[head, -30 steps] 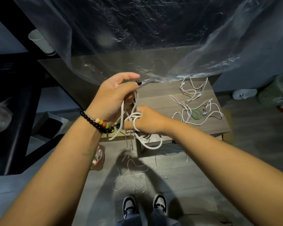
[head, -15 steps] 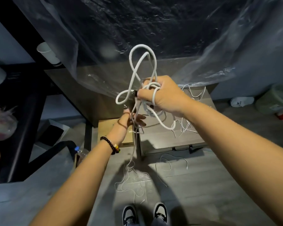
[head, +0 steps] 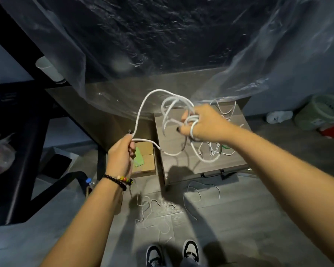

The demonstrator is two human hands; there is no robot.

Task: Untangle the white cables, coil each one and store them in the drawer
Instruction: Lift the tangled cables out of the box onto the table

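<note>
two hands are on one thick white cable (head: 141, 110) held in the air above the small cabinet top (head: 174, 139): the right hand (head: 202, 122) has its fingers curled round a bunch of loops, a turn wrapped over one finger, and the left hand (head: 120, 153) pinches the strand lower left. judgement: the person should feed slack from the left in even turns, keeping the wrapped finger free. thin white cables (head: 216, 149) lie tangled on the cabinet, more on the floor (head: 152, 209); no open drawer is visible
</note>
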